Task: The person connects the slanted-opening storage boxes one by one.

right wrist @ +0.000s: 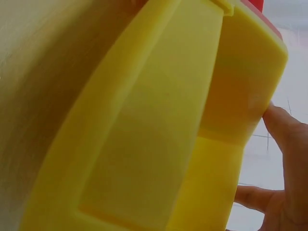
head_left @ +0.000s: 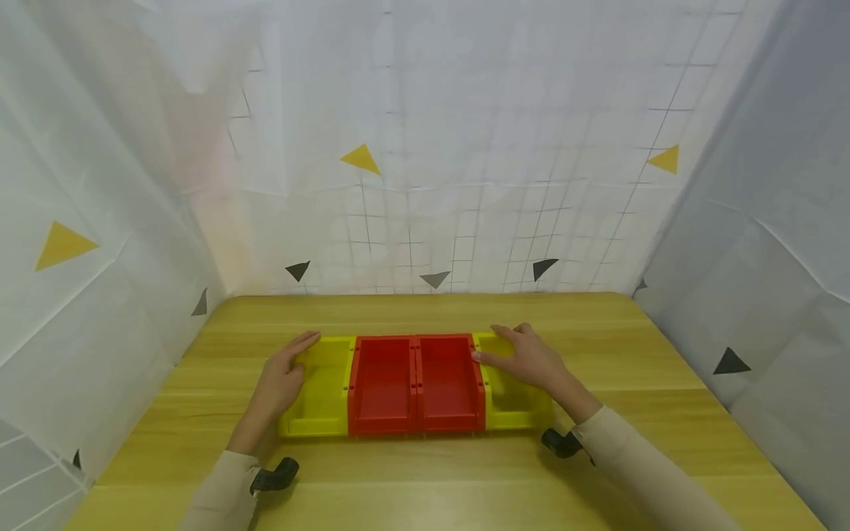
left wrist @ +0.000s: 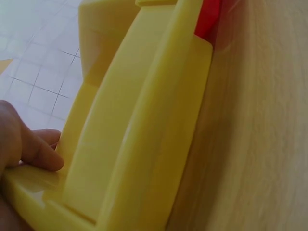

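Two red bins (head_left: 384,424) (head_left: 451,422) stand side by side, with a left yellow bin (head_left: 312,426) and a right yellow bin (head_left: 518,420) at the row's ends. My left hand (head_left: 279,383) grips the left yellow bin's outer wall. In the left wrist view its thumb (left wrist: 48,156) bends over the rim, and the other fingers are mostly hidden. Above the right yellow bin, my right hand (head_left: 534,360) spreads its fingers. Its thumb is at the wall beside the red bin, and the fingertips reach the back rim.
A wood-grain table (head_left: 425,479) carries the row of bins. Pale sheeting (head_left: 451,147) with triangles and grid lines hangs behind and at both sides. Black wrist mounts (head_left: 275,476) (head_left: 561,442) stick out from the sleeves near the front of the bins.
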